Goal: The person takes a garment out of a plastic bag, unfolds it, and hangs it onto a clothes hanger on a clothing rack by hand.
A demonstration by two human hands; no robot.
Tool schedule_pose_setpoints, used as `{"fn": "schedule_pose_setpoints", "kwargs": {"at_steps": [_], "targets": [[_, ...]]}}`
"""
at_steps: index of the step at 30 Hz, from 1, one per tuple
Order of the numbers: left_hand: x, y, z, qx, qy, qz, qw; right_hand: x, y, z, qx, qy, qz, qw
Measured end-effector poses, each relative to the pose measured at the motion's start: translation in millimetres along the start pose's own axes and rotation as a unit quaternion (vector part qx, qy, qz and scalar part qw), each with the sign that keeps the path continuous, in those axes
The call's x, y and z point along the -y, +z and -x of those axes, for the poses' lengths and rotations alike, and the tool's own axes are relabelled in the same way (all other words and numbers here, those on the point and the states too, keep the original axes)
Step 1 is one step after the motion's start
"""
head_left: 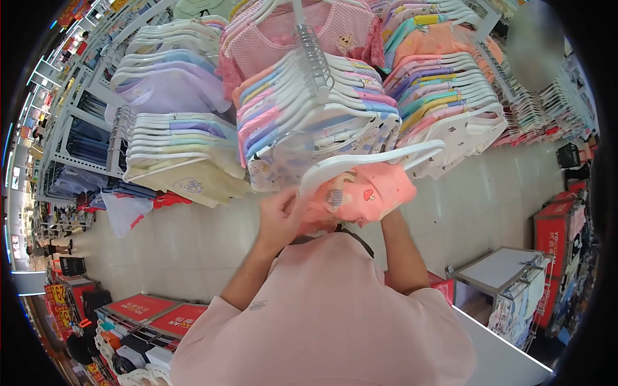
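A coral printed garment (pixel 370 196) with cartoon pictures hangs in front of my chest on a white hanger (pixel 360 159). At its left edge, my left hand (pixel 278 215) is closed, fingers pinching the cloth near the end of the hanger. My right forearm reaches up behind the garment's right side, and the cloth hides that hand and its fingers. Just beyond is a rack of patterned children's clothes (pixel 322 138) on white hangers, packed close together. A pink checked top (pixel 302 35) faces me above that row.
Pastel clothes (pixel 174 90) hang on the left rack, and brighter ones (pixel 450 96) on the right. Folded jeans (pixel 93 138) fill shelves at far left. Behind me are red-signed bins (pixel 145 309) and a white-topped display stand (pixel 496 267). Tiled floor (pixel 193 238) runs between.
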State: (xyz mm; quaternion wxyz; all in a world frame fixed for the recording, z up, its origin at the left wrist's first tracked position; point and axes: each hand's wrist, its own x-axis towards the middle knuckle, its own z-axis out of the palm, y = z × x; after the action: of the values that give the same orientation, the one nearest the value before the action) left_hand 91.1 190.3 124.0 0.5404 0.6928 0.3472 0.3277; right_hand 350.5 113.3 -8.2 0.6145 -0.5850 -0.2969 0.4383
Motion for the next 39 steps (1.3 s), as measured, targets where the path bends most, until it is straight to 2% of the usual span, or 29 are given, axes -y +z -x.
{"fn": "schedule_pose_setpoints", "kwargs": {"at_steps": [3, 9, 12, 15, 18, 21, 23, 25, 26, 27, 30, 33, 35, 37, 38, 39], "targets": [[-2.4, 4.3, -2.6, -0.016, -0.011, 0.047, 0.999, 13.2, -7.3, 5.9, 0.042, 0.004, 0.048, 0.998], [-7.3, 9.5, -14.2, -0.016, 0.019, 0.027, 0.999, 36.6, -1.7, 29.0, 0.138, -0.020, 0.194, 0.971], [8.8, 6.1, -13.7, 0.020, 0.048, -0.063, 0.997, 36.1, 7.3, 35.2, 0.130, -0.060, 0.262, 0.954], [9.7, 10.7, -13.4, -0.015, 0.036, -0.033, 0.999, 35.0, 16.2, 43.1, 0.111, -0.102, 0.328, 0.933], [14.3, 1.8, -21.6, -0.028, 0.094, -0.051, 0.994, 33.1, 18.7, 46.8, 0.082, -0.126, 0.349, 0.925], [5.0, -6.7, -19.7, -0.016, 0.093, -0.070, 0.993, 25.6, 16.1, 45.9, 0.040, -0.113, 0.243, 0.963], [-3.4, -6.4, -19.7, -0.013, 0.104, -0.077, 0.992, 64.9, 34.1, 52.4, 0.045, -0.045, 0.484, 0.873], [-5.8, -7.6, -18.7, -0.011, 0.112, -0.080, 0.990, 54.4, 35.4, 52.2, -0.004, -0.115, 0.514, 0.850], [-5.9, -8.4, -18.7, -0.010, 0.115, -0.079, 0.990, 11.7, 24.7, 46.3, -0.055, -0.217, 0.425, 0.877], [-5.9, -8.7, -18.8, -0.008, 0.118, -0.078, 0.990, 4.1, 25.4, 44.0, -0.106, -0.314, 0.327, 0.885], [-5.0, -8.7, -18.7, 0.026, 0.141, -0.070, 0.987, -9.6, 27.3, 46.1, -0.141, -0.335, 0.342, 0.866], [-21.7, -3.5, -16.8, 0.026, 0.113, -0.059, 0.991, -27.4, 27.8, 41.1, -0.167, -0.258, 0.093, 0.947], [-27.3, -7.4, -17.3, 0.037, 0.107, -0.087, 0.990, -42.2, 24.7, 37.2, -0.177, -0.195, -0.076, 0.962], [-27.4, -10.6, -17.5, 0.044, 0.091, -0.083, 0.991, -44.9, 15.2, 35.0, -0.156, -0.231, 0.013, 0.960], [-26.2, -11.2, -16.8, 0.047, 0.077, -0.064, 0.994, -43.3, 3.0, 34.2, -0.127, -0.293, 0.185, 0.929], [-25.0, -11.5, -17.3, 0.052, 0.065, -0.045, 0.996, -42.9, -7.1, 34.3, -0.095, -0.344, 0.352, 0.865]]}}
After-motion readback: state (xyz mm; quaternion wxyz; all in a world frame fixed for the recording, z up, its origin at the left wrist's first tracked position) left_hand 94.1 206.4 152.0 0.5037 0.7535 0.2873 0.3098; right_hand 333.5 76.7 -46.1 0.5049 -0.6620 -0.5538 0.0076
